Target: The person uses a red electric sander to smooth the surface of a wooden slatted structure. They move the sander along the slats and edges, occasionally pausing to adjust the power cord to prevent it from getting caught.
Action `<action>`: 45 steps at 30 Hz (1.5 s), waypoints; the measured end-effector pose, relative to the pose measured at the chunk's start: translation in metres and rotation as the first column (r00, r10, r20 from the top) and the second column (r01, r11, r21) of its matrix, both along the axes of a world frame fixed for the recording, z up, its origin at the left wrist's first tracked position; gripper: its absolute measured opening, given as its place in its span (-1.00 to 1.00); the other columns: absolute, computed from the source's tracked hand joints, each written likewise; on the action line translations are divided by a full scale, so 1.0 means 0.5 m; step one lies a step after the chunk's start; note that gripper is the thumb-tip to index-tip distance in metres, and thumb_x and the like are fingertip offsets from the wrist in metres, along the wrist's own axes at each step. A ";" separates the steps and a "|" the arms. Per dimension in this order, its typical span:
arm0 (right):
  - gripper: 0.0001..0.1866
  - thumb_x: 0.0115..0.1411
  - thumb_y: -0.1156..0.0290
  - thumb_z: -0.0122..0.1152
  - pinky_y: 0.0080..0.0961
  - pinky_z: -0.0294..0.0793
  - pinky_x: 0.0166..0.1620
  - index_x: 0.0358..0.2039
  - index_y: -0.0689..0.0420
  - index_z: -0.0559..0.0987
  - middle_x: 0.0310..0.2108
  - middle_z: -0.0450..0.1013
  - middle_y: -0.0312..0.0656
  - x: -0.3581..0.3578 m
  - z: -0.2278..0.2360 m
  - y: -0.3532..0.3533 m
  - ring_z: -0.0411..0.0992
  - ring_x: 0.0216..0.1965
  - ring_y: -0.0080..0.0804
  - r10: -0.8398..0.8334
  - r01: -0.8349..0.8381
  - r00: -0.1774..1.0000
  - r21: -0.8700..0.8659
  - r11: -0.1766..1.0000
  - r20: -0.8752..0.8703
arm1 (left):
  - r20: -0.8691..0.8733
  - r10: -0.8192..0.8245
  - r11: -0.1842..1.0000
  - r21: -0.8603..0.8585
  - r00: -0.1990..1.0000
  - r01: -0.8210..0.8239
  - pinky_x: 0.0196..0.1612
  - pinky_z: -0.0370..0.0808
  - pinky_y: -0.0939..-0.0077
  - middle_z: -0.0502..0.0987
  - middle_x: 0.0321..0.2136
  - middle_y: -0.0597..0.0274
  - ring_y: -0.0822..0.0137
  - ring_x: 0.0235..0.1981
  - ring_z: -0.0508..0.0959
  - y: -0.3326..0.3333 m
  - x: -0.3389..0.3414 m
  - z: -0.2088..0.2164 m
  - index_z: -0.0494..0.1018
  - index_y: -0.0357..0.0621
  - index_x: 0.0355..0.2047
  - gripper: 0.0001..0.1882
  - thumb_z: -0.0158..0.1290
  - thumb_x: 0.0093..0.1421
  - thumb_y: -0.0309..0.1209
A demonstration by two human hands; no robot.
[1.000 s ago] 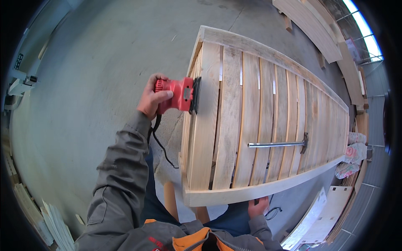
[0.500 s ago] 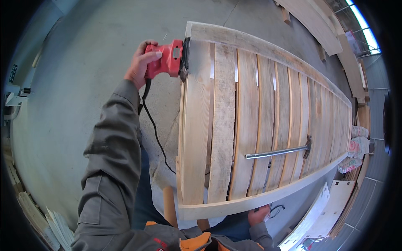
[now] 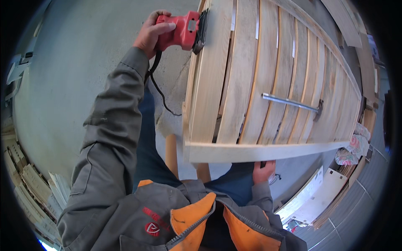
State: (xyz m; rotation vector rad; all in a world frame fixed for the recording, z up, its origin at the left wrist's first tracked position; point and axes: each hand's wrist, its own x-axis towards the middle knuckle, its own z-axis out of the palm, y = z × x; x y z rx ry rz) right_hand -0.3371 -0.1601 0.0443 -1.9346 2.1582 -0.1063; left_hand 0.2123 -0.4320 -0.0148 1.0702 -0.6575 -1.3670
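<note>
My left hand [image 3: 155, 35] is wrapped round the body of a red electric sander [image 3: 180, 31], whose dark pad stands against the left end of a slatted wooden panel [image 3: 213, 75]. A black cord [image 3: 161, 94] hangs from the sander and passes beneath the panel. A hammer [image 3: 291, 102] with a metal shaft lies across the slats. Near the panel's front rail, my right hand [image 3: 264, 170] is closed around something dark, mostly hidden by the rail.
Two round brown legs or posts [image 3: 171, 157] show below the panel by my knees. White boards [image 3: 318, 196] lie at the lower right, with crumpled plastic bags [image 3: 356, 146] beside the panel's right end. Stacked timber [image 3: 31, 188] lines the lower left.
The view has tilted down, so the panel, hammer and sander appear higher and more of my jacket shows. The sander stays in my left hand against the panel's left end.
</note>
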 end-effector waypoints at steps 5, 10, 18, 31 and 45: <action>-0.67 0.08 0.35 0.44 -0.17 0.48 -0.17 -0.14 0.14 0.61 -0.33 0.44 -0.15 -0.007 0.003 0.024 0.47 -0.28 -0.12 -0.084 0.084 0.996 -0.002 0.996 -0.035 | -0.052 0.014 0.995 0.099 0.999 -0.009 -0.02 0.63 0.29 0.49 -0.07 0.15 0.22 -0.09 0.59 0.172 -0.051 -0.005 0.38 -0.08 0.08 -0.43 0.35 0.08 -0.43; -0.64 0.09 0.32 0.44 -0.15 0.49 -0.12 -0.09 0.08 0.63 -0.27 0.47 -0.19 -0.011 0.005 0.045 0.49 -0.21 -0.15 -0.105 0.104 0.994 -0.011 0.994 -0.016 | -0.056 0.028 0.993 0.114 0.998 -0.021 0.01 0.56 0.34 0.48 -0.09 0.20 0.30 -0.09 0.54 0.315 -0.086 0.004 0.38 -0.04 0.07 -0.42 0.34 0.04 -0.47; -0.63 0.10 0.27 0.43 -0.14 0.51 -0.09 -0.07 0.03 0.64 -0.24 0.49 -0.21 -0.011 0.007 0.059 0.51 -0.15 -0.16 -0.133 0.133 0.991 -0.011 0.991 -0.013 | -0.042 -0.010 0.995 0.098 0.999 0.014 0.01 0.53 0.38 0.48 -0.13 0.25 0.34 -0.10 0.52 0.444 -0.112 0.012 0.38 -0.02 0.04 -0.40 0.37 -0.02 -0.46; -0.69 0.12 0.26 0.40 -0.11 0.52 -0.09 -0.11 -0.02 0.62 -0.25 0.49 -0.23 -0.078 -0.018 0.092 0.52 -0.13 -0.16 -0.211 0.217 0.975 -0.087 0.972 0.070 | 0.069 0.059 0.998 -0.024 0.996 -0.058 0.02 0.64 0.25 0.51 -0.08 0.18 0.23 -0.09 0.59 0.392 -0.086 0.072 0.40 -0.07 0.08 -0.38 0.38 -0.01 -0.52; -0.73 0.14 0.27 0.32 -0.10 0.52 -0.10 -0.14 0.01 0.59 -0.24 0.50 -0.23 -0.101 0.003 0.114 0.52 -0.13 -0.13 -0.245 0.268 0.949 -0.099 0.958 0.196 | 0.997 0.066 0.983 -0.071 0.039 0.167 0.05 0.55 0.13 0.50 -0.11 -0.05 -0.08 -0.06 0.53 0.360 -0.341 0.387 0.51 -0.05 -0.03 -0.48 0.34 -0.05 -0.35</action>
